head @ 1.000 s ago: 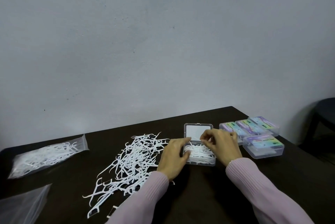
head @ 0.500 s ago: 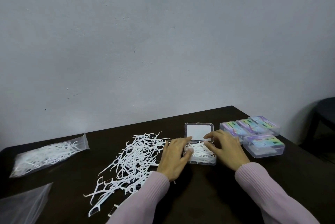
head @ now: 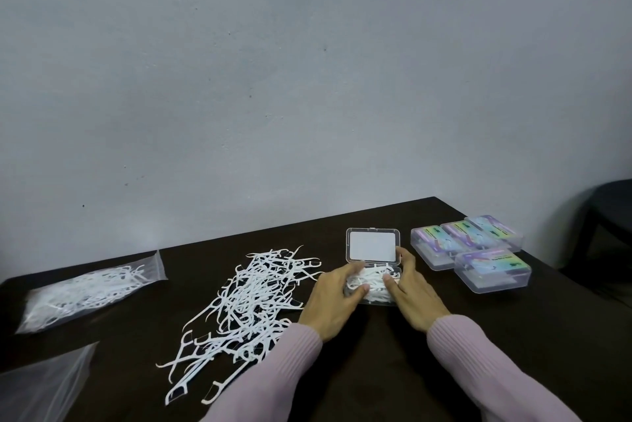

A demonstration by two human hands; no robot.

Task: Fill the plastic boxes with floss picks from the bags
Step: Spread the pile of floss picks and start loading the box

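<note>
With both hands, left (head: 337,298) and right (head: 412,291), fingers flat, we press picks (head: 371,283) into the open box (head: 372,267); closing its lid (head: 372,245) likely comes next.

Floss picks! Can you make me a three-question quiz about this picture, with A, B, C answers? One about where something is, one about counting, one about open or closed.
1. Where is the loose pile of floss picks?
A. left of the open box
B. on the chair
C. inside the closed boxes

2. How many closed boxes sit right of the open box?
A. one
B. four
C. seven

3. How is the open box's lid?
A. snapped shut
B. missing
C. flipped back, open

Answers: 1 A, the pile lies on the table left of the box. 2 B, four labelled boxes cluster there. 3 C, the lid lies back while the left hand and right hand press the picks inside.
</note>
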